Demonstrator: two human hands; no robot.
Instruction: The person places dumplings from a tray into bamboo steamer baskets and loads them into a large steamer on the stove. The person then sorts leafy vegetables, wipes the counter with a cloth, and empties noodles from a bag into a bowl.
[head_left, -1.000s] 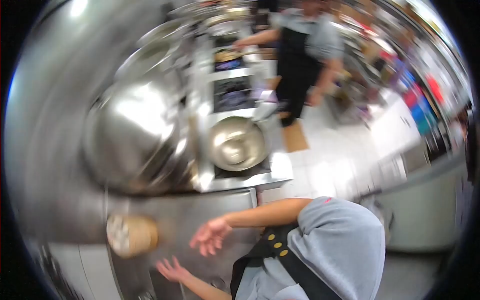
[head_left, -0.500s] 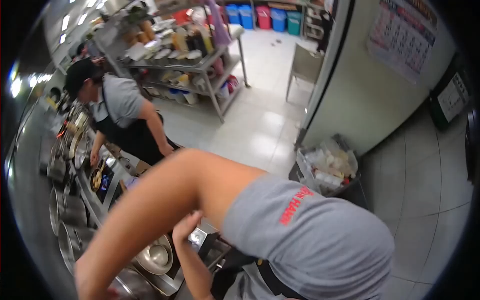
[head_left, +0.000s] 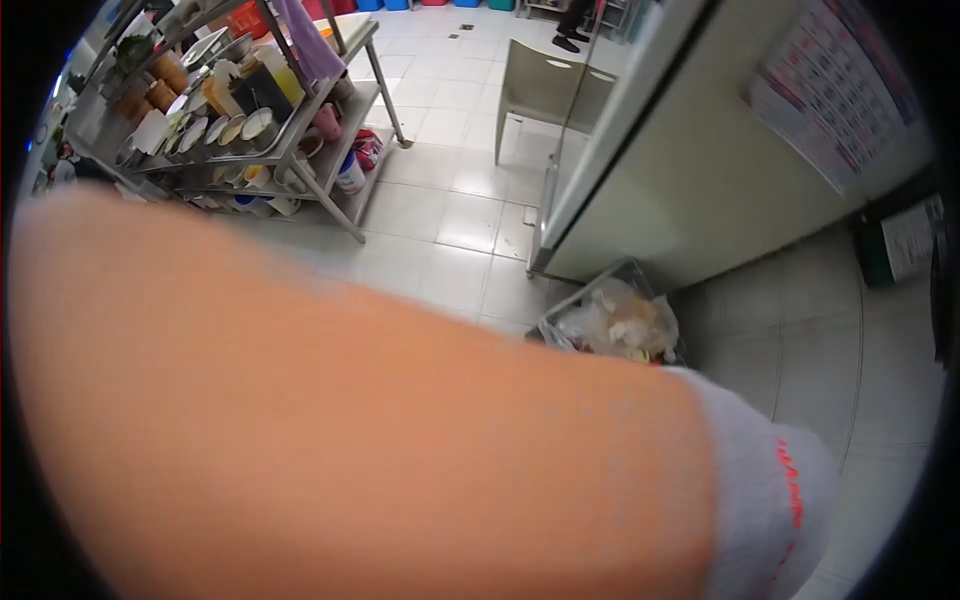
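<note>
A bare arm, bent close in front of the camera, fills the lower left and middle of the view. Its grey sleeve with red lettering shows at the lower right. Neither my left hand nor my right hand can be seen, so what they hold or touch is hidden. Just beyond the arm, a grey bin holds clear plastic bags and scraps.
A metal shelf rack with bottles and containers stands at the upper left. Right of it are a beige chair, a pale wall panel with a calendar, and a person's dark shoes far back.
The view has swung away from the stove and counter toward the floor and rack. The raised arm has come closer to the camera. My hands and the co-worker at the stove have left view.
</note>
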